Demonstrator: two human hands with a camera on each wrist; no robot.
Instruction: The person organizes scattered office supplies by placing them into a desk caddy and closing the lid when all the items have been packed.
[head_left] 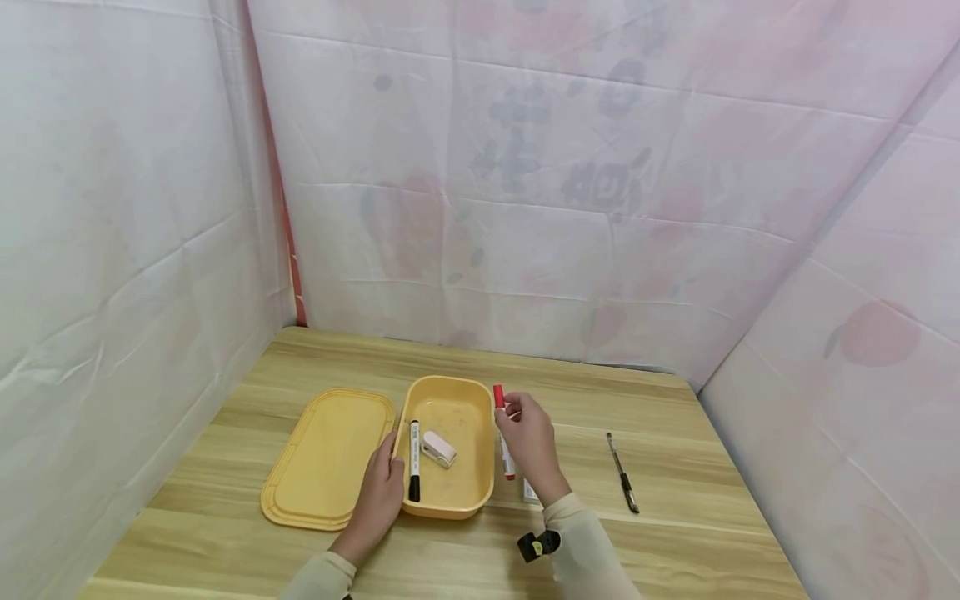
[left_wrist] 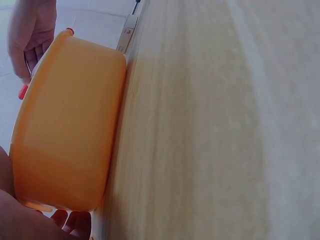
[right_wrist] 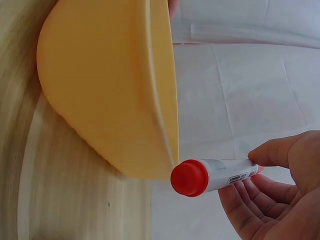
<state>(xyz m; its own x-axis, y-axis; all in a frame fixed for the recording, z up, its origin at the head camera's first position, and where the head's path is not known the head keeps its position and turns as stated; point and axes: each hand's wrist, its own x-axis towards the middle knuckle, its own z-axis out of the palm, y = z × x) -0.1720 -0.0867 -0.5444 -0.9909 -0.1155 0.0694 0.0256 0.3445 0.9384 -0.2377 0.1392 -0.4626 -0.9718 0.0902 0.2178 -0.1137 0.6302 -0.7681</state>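
Observation:
A yellow plastic box (head_left: 457, 408) stands uncovered on the table. Inside lie a black-capped whiteboard marker (head_left: 415, 458), along the left wall, and a small white stapler-like object (head_left: 438, 449). My left hand (head_left: 382, 492) grips the box by its left side; in the left wrist view its fingers (left_wrist: 77, 222) curl at the box's end. A red-capped white marker (right_wrist: 225, 173) is pinched between the thumb and fingers of my right hand (head_left: 528, 433), just outside the box's right rim. The marker's red end points towards the right wrist camera.
Left of the box lies a flat yellow lid (head_left: 330, 458). A black pen (head_left: 622, 472) rests on the table at the right. Under my right wrist a small whitish item (head_left: 529, 493) is mostly hidden. Sheet-covered walls (head_left: 525, 208) enclose the wooden table (head_left: 705, 517).

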